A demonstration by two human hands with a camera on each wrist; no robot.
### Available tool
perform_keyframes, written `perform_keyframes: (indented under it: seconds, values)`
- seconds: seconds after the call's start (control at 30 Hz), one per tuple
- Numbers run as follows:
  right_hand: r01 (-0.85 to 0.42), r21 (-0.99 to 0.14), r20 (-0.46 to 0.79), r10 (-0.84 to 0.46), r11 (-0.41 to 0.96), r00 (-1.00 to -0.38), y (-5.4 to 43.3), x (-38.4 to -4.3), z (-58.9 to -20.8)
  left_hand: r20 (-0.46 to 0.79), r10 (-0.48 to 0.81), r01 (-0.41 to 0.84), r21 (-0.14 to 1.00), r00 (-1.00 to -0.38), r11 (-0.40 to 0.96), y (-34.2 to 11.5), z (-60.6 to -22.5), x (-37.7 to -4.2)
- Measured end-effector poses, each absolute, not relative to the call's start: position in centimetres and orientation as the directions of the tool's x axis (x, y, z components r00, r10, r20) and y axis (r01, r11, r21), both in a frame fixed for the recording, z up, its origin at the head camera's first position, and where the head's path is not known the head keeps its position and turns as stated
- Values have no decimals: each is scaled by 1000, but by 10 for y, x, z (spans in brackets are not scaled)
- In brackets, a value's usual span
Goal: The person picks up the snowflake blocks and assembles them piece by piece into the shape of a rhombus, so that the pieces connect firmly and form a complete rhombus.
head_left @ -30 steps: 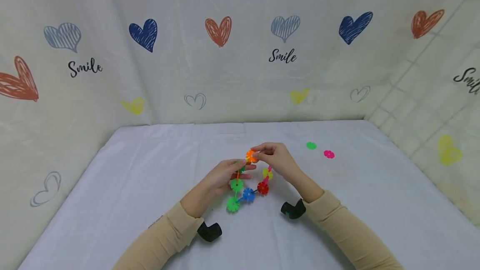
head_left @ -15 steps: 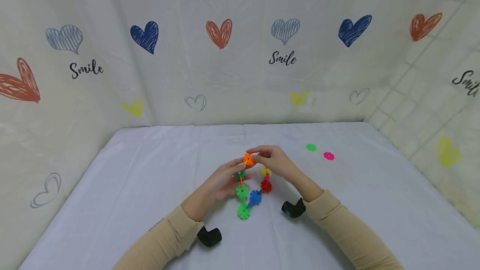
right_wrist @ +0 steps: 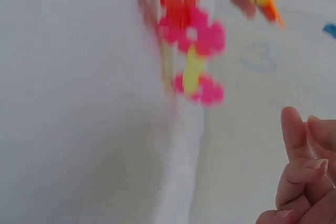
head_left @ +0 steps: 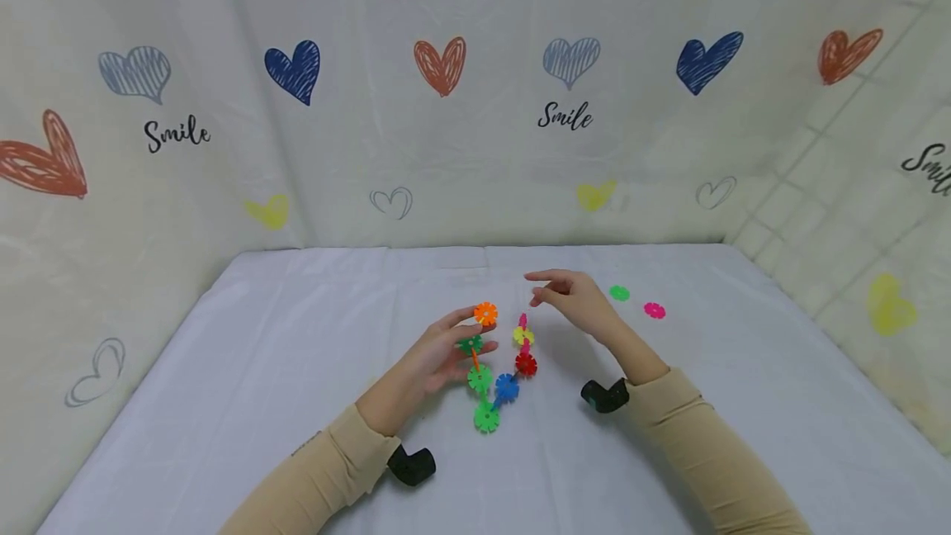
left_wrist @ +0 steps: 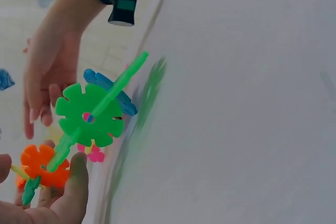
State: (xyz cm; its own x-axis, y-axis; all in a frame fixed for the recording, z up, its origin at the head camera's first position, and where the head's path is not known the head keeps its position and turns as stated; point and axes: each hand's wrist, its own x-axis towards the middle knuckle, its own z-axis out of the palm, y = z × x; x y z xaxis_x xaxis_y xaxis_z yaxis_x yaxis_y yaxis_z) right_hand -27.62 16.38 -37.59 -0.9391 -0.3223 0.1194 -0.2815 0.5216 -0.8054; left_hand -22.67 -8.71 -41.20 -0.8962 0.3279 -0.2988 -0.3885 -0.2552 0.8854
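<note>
A chain of slotted plastic snowflake discs (head_left: 480, 378) curves in an open loop above the table in the head view. My left hand (head_left: 438, 353) grips its left side, by the dark green disc (head_left: 470, 343), with an orange disc (head_left: 486, 314) topping that end. From there the chain runs down through light green discs to a blue disc (head_left: 508, 387), then up through a red disc (head_left: 526, 365) to yellow and pink ones. My right hand (head_left: 579, 300) is apart from the chain, its fingers loosely bent around nothing. In the right wrist view the chain is blurred.
Farther right on the white-covered table (head_left: 743, 403) lie a loose green disc (head_left: 620, 293) and a loose pink disc (head_left: 655, 310). Black wrist-worn devices (head_left: 412, 466) sit at both cuffs. A white curtain (head_left: 475, 147) printed with hearts hangs behind the table.
My right hand has let go of the orange disc and moved right, away from the chain. My left hand still holds the chain, which swung slightly right earlier.
</note>
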Motion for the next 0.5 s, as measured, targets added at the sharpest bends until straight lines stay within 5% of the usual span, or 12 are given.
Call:
perform_keyframes:
  seconds: [0.5]
  values:
    - [-34,-780,-23,-84,625,-996,259,-306,-380,-330,280,-388,903,-902,-186,-92,-411,-233]
